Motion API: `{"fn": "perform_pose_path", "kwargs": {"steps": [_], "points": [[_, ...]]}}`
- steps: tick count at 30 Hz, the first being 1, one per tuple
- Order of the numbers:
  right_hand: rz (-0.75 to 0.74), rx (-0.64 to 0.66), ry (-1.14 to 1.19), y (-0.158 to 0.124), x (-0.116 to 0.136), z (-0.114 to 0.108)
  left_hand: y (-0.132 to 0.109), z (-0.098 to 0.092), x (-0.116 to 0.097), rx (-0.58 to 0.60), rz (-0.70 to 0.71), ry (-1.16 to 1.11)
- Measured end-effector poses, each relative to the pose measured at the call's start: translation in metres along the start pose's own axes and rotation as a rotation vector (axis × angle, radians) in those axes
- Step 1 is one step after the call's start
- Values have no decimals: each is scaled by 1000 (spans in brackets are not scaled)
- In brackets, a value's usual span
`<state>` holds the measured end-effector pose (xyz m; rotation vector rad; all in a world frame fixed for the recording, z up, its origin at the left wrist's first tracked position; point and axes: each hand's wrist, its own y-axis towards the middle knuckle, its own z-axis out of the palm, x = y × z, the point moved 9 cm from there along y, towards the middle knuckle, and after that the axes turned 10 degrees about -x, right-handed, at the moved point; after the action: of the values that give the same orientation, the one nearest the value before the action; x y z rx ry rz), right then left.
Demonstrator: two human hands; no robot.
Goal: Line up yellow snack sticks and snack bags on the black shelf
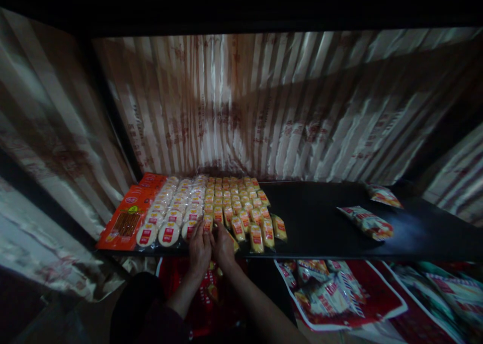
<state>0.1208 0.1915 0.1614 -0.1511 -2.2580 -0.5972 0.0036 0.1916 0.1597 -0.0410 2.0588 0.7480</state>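
Both my hands rest side by side at the front edge of a dark shelf (320, 223). My left hand (199, 248) lies with fingers stretched forward onto the front packets of a row of small yellow snack packets (234, 203). My right hand (223, 244) touches the same front packets, fingers curled over one; what it grips is hidden. Rows of round white cakes in clear wrap (173, 210) lie just left of the yellow ones. Flat orange packets (130, 216) fill the shelf's left end.
Two loose red-and-white snack bags (366, 222) (384, 195) lie on the shelf's right part. Below the shelf, more red and white bags (332, 293) sit in a pile. Striped shiny sheeting (264, 107) lines the back and side walls.
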Motion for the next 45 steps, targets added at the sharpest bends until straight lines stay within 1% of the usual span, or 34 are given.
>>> {"fn": "perform_pose_path", "kwargs": {"steps": [2, 4, 7, 11, 17, 20, 23, 26, 31, 33, 36, 39, 42, 45], "points": [[-10, 24, -40, 1, 0, 3, -1, 0, 0, -11, 42, 33], [-40, 21, -47, 2, 0, 5, -2, 1, 2, -22, 68, 49], [-87, 11, -17, 7, 1, 7, -2, 3, 4, -41, 110, 50], [-102, 59, 37, 12, 2, 8, -1, 4, 2, -41, 156, 63], [-60, 71, 76, 17, -4, -1, -3, 7, -5, -26, 144, 80], [-47, 97, 76, 18, -6, 0, -4, 12, -4, -2, 121, 91], [-34, 126, 36, 19, -7, 4, -5, 17, 2, 24, 105, 105], [-40, 142, -18, 19, -5, 7, -7, 21, 10, 45, 123, 121], [-60, 93, -54, 20, -6, 9, -11, 26, 17, 57, 193, 137], [-70, 93, -74, 21, -6, 11, -11, 27, 17, 62, 204, 145], [-80, 116, -120, 21, -4, 14, -11, 30, 17, 104, 214, 166], [-58, 154, -173, 23, -2, 15, -11, 32, 17, 137, 228, 204], [-45, 191, -211, 23, 0, 15, -12, 32, 16, 132, 251, 241], [-59, 199, -218, 23, 4, 14, -14, 31, 15, 117, 279, 251]]}}
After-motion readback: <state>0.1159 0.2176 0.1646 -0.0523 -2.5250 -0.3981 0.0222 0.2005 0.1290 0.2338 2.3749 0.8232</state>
